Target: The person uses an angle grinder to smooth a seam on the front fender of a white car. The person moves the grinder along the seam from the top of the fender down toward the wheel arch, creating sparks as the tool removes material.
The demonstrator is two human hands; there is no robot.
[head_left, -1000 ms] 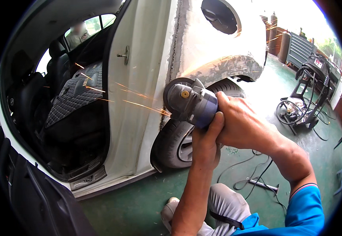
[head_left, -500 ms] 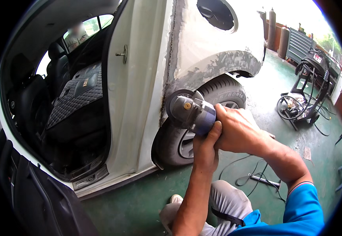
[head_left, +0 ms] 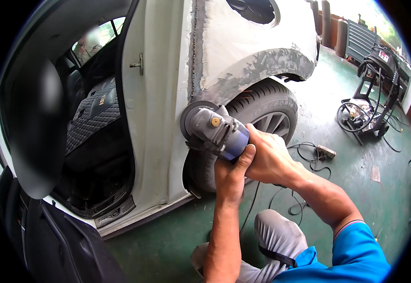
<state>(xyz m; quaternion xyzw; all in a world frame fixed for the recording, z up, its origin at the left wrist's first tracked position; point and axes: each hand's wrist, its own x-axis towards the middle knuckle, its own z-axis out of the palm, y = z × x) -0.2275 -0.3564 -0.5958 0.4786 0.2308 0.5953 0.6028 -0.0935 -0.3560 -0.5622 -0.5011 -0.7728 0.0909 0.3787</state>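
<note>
An angle grinder [head_left: 215, 129] with a dark body and a blue band is held between both hands. My left hand [head_left: 230, 177] is wrapped round it from below, thumb up along its side. My right hand [head_left: 269, 155] grips it from the right, close against the left. The grinder's round disc [head_left: 187, 118] is at the lower end of the rough seam [head_left: 194, 52] on the white car panel [head_left: 238, 45]; whether it touches is hard to tell. Thin orange sparks show near the wheel arch. The rear tyre [head_left: 266, 106] lies just beyond the grinder.
A dark blurred shape [head_left: 38, 137] covers part of the open doorway at left. A person [head_left: 87, 46] shows through the car's far window. On the green floor lie a power strip [head_left: 326, 151] and loose cables. A wheeled machine [head_left: 375, 89] and a grey tool cabinet [head_left: 362, 41] stand at right.
The grinder and both hands have shifted left in the picture, with the disc lower along the seam. Sparks and the dark blurred shape at left now show. The view has shifted slightly.
</note>
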